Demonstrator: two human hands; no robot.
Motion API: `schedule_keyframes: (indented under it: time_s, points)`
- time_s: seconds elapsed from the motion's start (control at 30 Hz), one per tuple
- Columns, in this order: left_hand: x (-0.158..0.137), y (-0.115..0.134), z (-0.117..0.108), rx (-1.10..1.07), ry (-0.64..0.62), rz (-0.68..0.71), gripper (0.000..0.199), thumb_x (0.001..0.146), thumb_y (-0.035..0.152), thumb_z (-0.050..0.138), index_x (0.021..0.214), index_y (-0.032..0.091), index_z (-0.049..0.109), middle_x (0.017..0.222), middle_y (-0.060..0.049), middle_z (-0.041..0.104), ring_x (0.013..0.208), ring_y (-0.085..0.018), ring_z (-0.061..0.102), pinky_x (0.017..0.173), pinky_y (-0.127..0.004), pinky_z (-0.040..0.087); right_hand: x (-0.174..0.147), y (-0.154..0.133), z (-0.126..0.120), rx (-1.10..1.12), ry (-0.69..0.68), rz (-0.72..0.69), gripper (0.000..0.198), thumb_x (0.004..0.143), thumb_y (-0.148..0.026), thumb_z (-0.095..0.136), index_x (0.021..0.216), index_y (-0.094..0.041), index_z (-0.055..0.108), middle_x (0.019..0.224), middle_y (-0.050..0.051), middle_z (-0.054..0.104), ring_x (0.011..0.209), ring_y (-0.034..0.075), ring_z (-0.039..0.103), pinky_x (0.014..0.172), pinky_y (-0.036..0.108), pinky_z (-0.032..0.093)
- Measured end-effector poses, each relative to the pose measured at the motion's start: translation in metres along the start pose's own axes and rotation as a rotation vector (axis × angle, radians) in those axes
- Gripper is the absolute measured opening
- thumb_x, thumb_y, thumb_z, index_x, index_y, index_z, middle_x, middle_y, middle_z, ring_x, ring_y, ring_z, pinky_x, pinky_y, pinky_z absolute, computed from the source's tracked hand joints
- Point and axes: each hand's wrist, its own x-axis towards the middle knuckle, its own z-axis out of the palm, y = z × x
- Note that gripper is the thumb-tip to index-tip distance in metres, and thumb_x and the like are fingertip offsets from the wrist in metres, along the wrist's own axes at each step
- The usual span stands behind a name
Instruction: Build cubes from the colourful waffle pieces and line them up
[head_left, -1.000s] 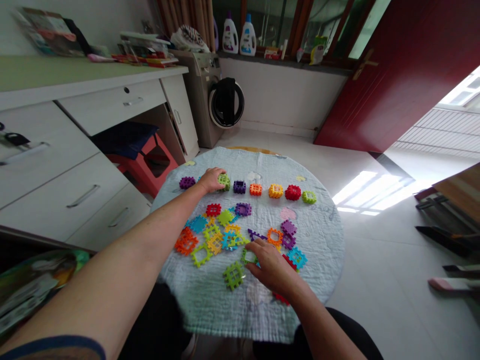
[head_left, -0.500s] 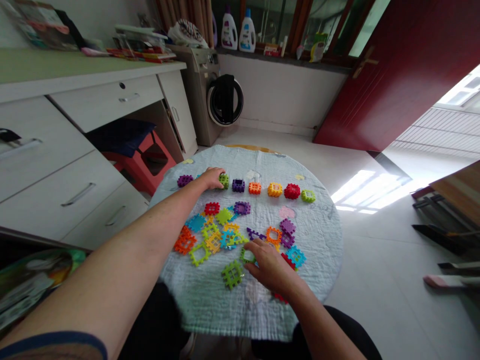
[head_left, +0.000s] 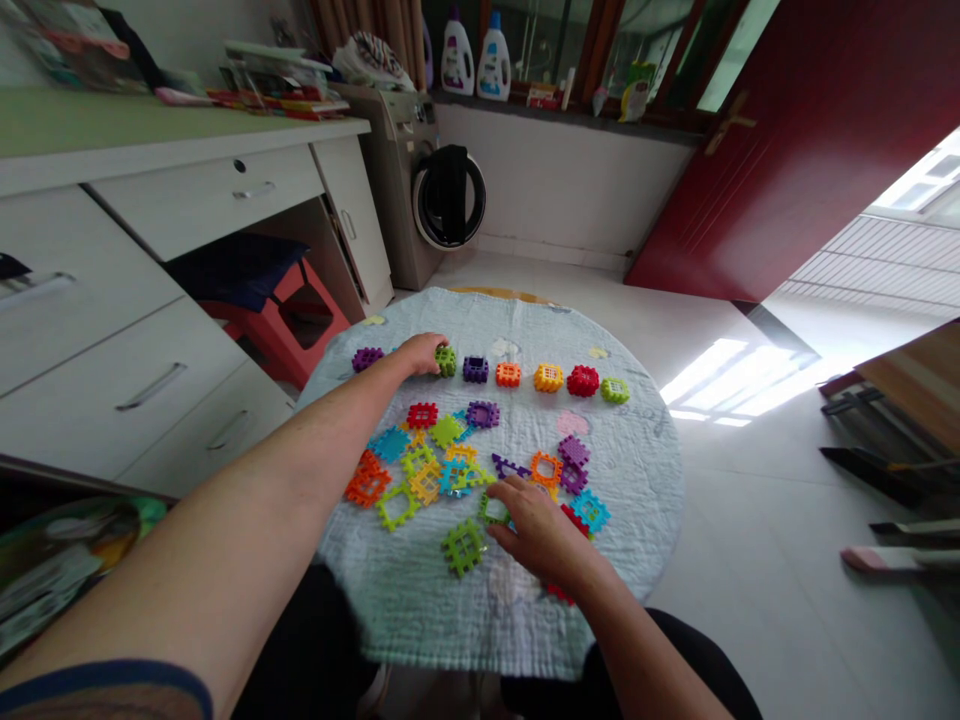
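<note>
At the far left of the table, my left hand [head_left: 421, 354] is closed with its fingertips on a green toy cube [head_left: 445, 361] built from interlocking plastic tiles. That cube stands in a row with a dark purple cube [head_left: 475, 369], an orange one [head_left: 508, 374] and others. My right hand [head_left: 531, 518] rests low over loose tiles, thumb and fingers apart. A green square frame tile [head_left: 494, 509] shows in the gap between them; whether they touch it is unclear. Just left of this hand lies a green lattice tile [head_left: 463, 547]. Beyond its fingers is an orange frame tile [head_left: 546, 468].
A heap of mixed tiles [head_left: 420, 462] covers the table's left middle. The round table wears a pale blue cloth [head_left: 420, 625]. White drawers [head_left: 172, 380] and a red stool [head_left: 307, 310] stand left, a washing machine [head_left: 409, 190] behind, a red door [head_left: 720, 150] at right.
Both hands and the tiles keep their places on the table. The whole view has shifted very slightly.
</note>
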Motion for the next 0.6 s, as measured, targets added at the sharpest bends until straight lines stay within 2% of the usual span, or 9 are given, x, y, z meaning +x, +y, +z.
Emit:
schedule_keyframes:
  time_s: [0.17, 0.3, 0.47, 0.53, 0.6]
  points:
    - [-0.001, 0.001, -0.002, 0.017, 0.028, 0.013, 0.08, 0.05, 0.021, 0.074, 0.127, 0.018, 0.051, 0.13, -0.01, 0.057, 0.12, -0.028, 0.052, 0.103, -0.032, 0.039, 0.001, 0.001, -0.001, -0.003, 0.0, 0.003, 0.031, 0.081, -0.019, 0.055, 0.112, -0.018, 0.059, 0.109, 0.009, 0.06, 0.105, 0.02, 0.056, 0.09, 0.03, 0.041]
    - [-0.019, 0.003, -0.012, -0.019, 0.142, 0.027, 0.073, 0.057, 0.021, 0.07, 0.126, 0.017, 0.05, 0.13, -0.01, 0.055, 0.124, -0.028, 0.048, 0.107, -0.035, 0.035, 0.001, 0.002, -0.001, 0.001, 0.002, -0.004, 0.031, 0.081, -0.02, 0.055, 0.112, -0.018, 0.059, 0.108, 0.009, 0.061, 0.105, 0.02, 0.057, 0.09, 0.029, 0.041]
    - [-0.077, 0.016, -0.022, -0.149, 0.406, -0.055, 0.053, 0.068, 0.017, 0.057, 0.121, 0.013, 0.054, 0.126, -0.012, 0.056, 0.121, -0.026, 0.05, 0.108, -0.035, 0.035, -0.001, 0.004, 0.002, -0.048, -0.012, -0.021, 0.032, 0.08, -0.02, 0.055, 0.111, -0.017, 0.06, 0.108, 0.01, 0.062, 0.102, 0.021, 0.058, 0.087, 0.03, 0.041]
    - [-0.106, 0.027, -0.022, -0.234, 0.452, -0.061, 0.047, 0.071, 0.018, 0.055, 0.118, 0.015, 0.056, 0.122, -0.011, 0.059, 0.119, -0.024, 0.052, 0.107, -0.035, 0.038, -0.001, 0.005, 0.003, -0.074, -0.044, -0.026, 0.032, 0.079, -0.019, 0.056, 0.111, -0.017, 0.061, 0.109, 0.01, 0.063, 0.101, 0.021, 0.059, 0.087, 0.03, 0.041]
    - [-0.136, 0.044, -0.022, -0.359, 0.432, -0.057, 0.043, 0.073, 0.02, 0.055, 0.117, 0.019, 0.056, 0.122, -0.008, 0.06, 0.116, -0.023, 0.055, 0.103, -0.035, 0.043, -0.001, 0.009, 0.003, -0.086, -0.061, -0.034, 0.033, 0.078, -0.017, 0.055, 0.111, -0.016, 0.061, 0.11, 0.011, 0.064, 0.102, 0.021, 0.058, 0.087, 0.03, 0.041]
